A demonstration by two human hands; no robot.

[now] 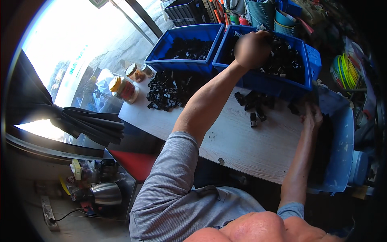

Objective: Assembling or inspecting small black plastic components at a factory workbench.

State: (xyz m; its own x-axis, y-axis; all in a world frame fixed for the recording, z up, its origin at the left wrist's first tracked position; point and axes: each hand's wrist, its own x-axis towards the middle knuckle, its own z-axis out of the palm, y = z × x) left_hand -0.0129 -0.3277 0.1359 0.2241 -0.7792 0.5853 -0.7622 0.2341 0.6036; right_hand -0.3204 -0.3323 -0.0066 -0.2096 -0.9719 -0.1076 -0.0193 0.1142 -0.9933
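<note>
Sleeve of gray cloth (165,173) on the left arm comes first, just off the near edge of the white table (238,149), which we use as landmark. Left of the table we note a metal kettle (107,195). Along the table's right end: light blue tub (342,161), dark inside, contents unclear to us. Right hand (311,117) is at the table's far right corner, beside a small black piece (293,108); fingers too dim, so we can't tell whether they grip it. Loose black pieces (253,119) lie on the table's far half, right of its middle. Bigger black pile (165,90) covers the table's far left part, with a yellow-lidded jar (128,92) by the table's left edge. Right blue bin (278,85), at the table's far side, holds many black pieces; left hand (252,50) is over them, blurred out, grip we can't tell. Left blue bin (181,62), next along that side, has black pieces too. Beyond the table we log stacked teal buckets (260,16).
</note>
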